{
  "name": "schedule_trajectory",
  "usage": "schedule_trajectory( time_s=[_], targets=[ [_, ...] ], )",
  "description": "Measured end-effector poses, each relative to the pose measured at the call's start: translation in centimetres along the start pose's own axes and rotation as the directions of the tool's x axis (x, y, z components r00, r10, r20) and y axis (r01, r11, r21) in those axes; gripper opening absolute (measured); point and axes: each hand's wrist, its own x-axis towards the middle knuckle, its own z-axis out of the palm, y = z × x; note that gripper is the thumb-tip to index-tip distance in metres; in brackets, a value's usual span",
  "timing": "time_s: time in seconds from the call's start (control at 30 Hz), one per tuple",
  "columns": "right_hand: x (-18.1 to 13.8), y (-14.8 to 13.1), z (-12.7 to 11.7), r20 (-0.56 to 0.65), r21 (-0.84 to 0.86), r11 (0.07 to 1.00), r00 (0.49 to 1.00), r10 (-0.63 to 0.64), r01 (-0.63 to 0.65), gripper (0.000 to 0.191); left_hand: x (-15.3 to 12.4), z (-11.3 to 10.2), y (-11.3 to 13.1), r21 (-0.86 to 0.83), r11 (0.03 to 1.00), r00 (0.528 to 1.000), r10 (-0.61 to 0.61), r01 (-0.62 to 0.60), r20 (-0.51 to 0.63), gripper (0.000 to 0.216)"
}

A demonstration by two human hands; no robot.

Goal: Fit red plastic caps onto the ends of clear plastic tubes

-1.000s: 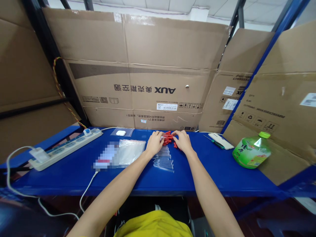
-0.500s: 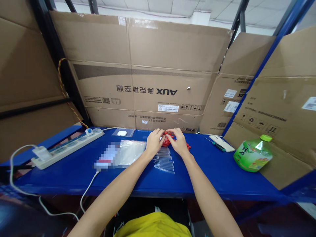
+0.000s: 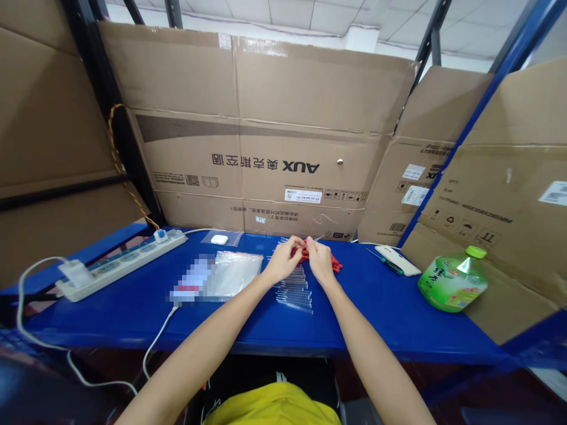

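Note:
My left hand (image 3: 284,260) and my right hand (image 3: 319,260) are close together over a heap of small red pieces (image 3: 336,265) on the blue table. The fingers of the left hand are curled in a pinch beside the red pieces; what lies between its fingertips is hidden. From the closed fingertips of the right hand a thin pale rod (image 3: 321,237) sticks out, like one of the clear tubes. A row of thin clear plastic tubes (image 3: 295,298) lies below the hands, nearer to me. More tube ends show behind the left hand.
Left of the hands lie clear zip bags (image 3: 237,274), a blurred phone (image 3: 192,280) on a cable and a white case (image 3: 219,239). A power strip (image 3: 128,260) runs along the left. At right are a green-handled screwdriver (image 3: 392,265), a white flat object (image 3: 401,260) and a green bottle (image 3: 454,280).
My right hand has turned, its fingers now closer together and pointing away from me. A thin pale rod now shows at its fingertips. The left hand has shifted slightly right.

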Motion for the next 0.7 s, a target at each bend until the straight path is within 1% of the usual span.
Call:
schedule_trajectory(
  time_s=[0.07,0.13,0.2,0.27,0.4,0.5,0.57,0.63,0.7],
  targets=[
    [-0.1,0.1,0.0,0.014,-0.076,0.997,1.000,-0.017,0.018,0.067,-0.2,0.2,-0.1,0.074,0.997,0.998,-0.007,0.002,0.070,0.025],
    [-0.2,0.1,0.0,0.033,-0.158,0.987,0.999,-0.037,0.042,0.065,-0.2,0.4,-0.3,0.090,0.996,0.990,-0.027,0.015,0.142,0.032],
    [-0.4,0.1,0.1,0.049,-0.248,0.966,0.997,-0.059,0.070,0.063,-0.2,0.4,-0.4,0.044,0.998,0.978,-0.049,0.041,0.202,0.040],
    [-0.4,0.1,0.2,0.069,-0.327,0.940,0.995,-0.075,0.094,0.060,-0.2,0.4,-0.5,-0.025,0.998,0.970,-0.054,0.062,0.237,0.046],
    [-0.4,0.0,0.3,0.082,-0.396,0.912,0.993,-0.083,0.109,0.058,0.2,0.6,-1.0,-0.174,0.982,0.969,-0.028,0.072,0.244,0.049],
    [-0.3,0.1,0.5,0.070,-0.364,0.926,0.994,-0.085,0.105,0.058,0.5,0.9,-1.3,-0.261,0.962,0.970,-0.012,0.077,0.241,0.046],
    [-0.3,0.2,0.6,0.057,-0.301,0.949,0.995,-0.081,0.095,0.057,0.5,1.0,-1.5,-0.299,0.950,0.970,-0.015,0.089,0.242,0.041],
    [-0.1,0.5,0.6,0.045,-0.190,0.979,0.997,-0.065,0.072,0.058,0.5,1.2,-1.4,-0.325,0.937,0.968,-0.046,0.128,0.248,0.033],
    [0.1,0.7,0.6,0.053,-0.006,1.000,0.998,-0.028,0.028,0.059,0.4,1.3,-1.3,-0.365,0.911,0.964,-0.103,0.191,0.246,0.022]
  ],
)
